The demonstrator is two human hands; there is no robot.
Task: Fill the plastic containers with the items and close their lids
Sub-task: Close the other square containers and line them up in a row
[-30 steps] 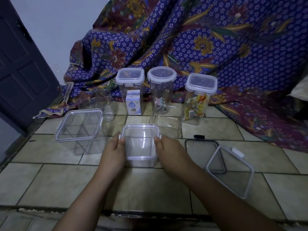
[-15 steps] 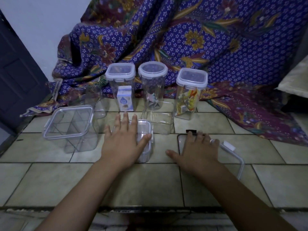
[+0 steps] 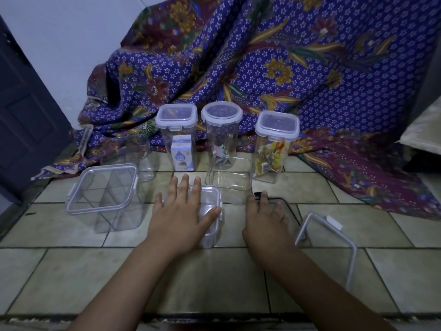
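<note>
- The left hand (image 3: 183, 216) lies flat, fingers spread, palm down on the lid of the small container (image 3: 210, 218) at the centre of the frame; it presses rather than grips.
- The right hand (image 3: 267, 223) rests open on the black-rimmed lid (image 3: 286, 206) just right of centre, flat on the tiled floor (image 3: 95, 283); it holds nothing that I can see.
- The step in hand looks like seating the small container's lid. To do it well, push straight down over the middle, then run pressure along each edge so all sides seat evenly.
- Whether the side clips at the lid's right edge are snapped down is too hard to tell; they probably want checking one by one.
- The clear walls hide whether anything is inside the small container.
- In the upper middle stand three tall closed containers: one with a small carton (image 3: 182, 152), a round one (image 3: 222, 137), and one with yellow packets (image 3: 274, 149).
- A large divided container (image 3: 105, 187) sits lidded at left; an open clear tub (image 3: 229, 180) waits just behind the hands.
- A white-rimmed lid (image 3: 329, 244) lies loose at lower right, so more closing likely remains.
- Keep the free hand bracing the floor, clear of the lid edge.
</note>
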